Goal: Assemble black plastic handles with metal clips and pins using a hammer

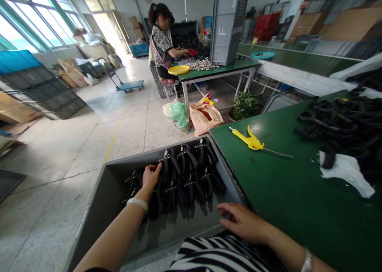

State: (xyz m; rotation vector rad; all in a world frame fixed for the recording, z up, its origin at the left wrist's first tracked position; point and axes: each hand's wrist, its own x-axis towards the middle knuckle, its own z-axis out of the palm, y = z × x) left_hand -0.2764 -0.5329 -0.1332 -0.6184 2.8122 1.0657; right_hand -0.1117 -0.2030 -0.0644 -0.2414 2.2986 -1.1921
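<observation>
Head view: black curved pieces (191, 188) in two rows inside a grey plastic bin (100, 202).
The pieces are smooth, paired arcs topped with shiny metal fittings; the left hand (151, 177) is among them, its grip bent with thumb and fingertip close together, though whether it has hold of one I cannot tell. The right hand (246, 223) has a loose, half-curled grip with nothing in it, over the bin's near right side. Beside the bin, the glossy green tabletop (253, 172) bears a yellow air gun (254, 140) with a thin metal nozzle, a crumpled white sheet (347, 171) and a tangled black heap (352, 124).
</observation>
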